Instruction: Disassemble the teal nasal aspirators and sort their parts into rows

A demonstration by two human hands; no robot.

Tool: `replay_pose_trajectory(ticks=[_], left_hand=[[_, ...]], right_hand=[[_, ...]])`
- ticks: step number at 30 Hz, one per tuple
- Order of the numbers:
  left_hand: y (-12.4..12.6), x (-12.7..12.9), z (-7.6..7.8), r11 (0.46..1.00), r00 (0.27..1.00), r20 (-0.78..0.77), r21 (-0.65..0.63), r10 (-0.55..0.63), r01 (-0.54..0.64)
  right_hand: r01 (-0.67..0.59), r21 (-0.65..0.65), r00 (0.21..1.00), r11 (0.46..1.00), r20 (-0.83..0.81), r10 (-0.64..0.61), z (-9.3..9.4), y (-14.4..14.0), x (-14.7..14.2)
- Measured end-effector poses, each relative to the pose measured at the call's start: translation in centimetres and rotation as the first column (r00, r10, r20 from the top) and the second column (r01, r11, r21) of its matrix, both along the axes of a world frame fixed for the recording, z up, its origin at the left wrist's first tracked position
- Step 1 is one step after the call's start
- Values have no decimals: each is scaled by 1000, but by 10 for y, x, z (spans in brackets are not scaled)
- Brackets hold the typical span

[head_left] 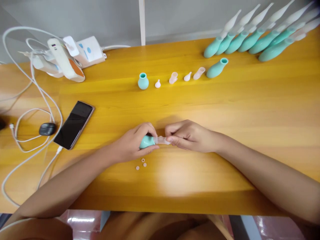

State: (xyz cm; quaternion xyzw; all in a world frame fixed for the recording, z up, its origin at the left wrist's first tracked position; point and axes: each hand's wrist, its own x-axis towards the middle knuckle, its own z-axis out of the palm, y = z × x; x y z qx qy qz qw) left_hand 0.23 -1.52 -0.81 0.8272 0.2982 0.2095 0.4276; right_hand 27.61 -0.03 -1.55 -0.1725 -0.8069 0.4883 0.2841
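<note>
My left hand [133, 141] is wrapped round a teal squeeze bulb [147, 142], its thumb and fingers near the bulb's neck. A translucent connector [162, 140] sits at the mouth of that bulb, pointing right. The fingers of my right hand [188, 136] pinch a clear nozzle [168, 142] at the connector's far end; most of the nozzle is hidden by the fingers. Just below my left hand, several small pale rings and discs [144, 164] lie on the wooden table [225, 180].
Loose parts line up behind my hands: a round bulb [143, 81], white tips [157, 83], translucent connectors [173, 78] and a longer bulb [217, 68]. Several assembled bulbs with nozzles [252, 41] stand back right. Left are a phone [75, 125], earbud case [47, 129], cables and chargers [88, 51].
</note>
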Motion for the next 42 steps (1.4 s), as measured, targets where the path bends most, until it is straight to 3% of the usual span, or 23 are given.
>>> replay_pose_trajectory(ticks=[4,10,17,29,42], left_hand=[[-7,0,-4,996,997,23,-54,-67,69],[-3,1,-5,976,973,125,-122,195,-180],[0,3,-3,981,974,157,-129,164,-145],[-2,1,-6,998,998,37,19,54,-55],[-4,2,-6,992,994,62,87,88,-93]], right_hand=[[-27,-27,1000,999,7,27,1,1,0],[49,-139,998,989,-34,-54,0,2,1],[25,-125,1000,992,-12,-27,1,5,2],[-21,-21,1000,1000,19,22,4,6,2],[29,11,1000,1000,-9,-29,-1,-2,-2]])
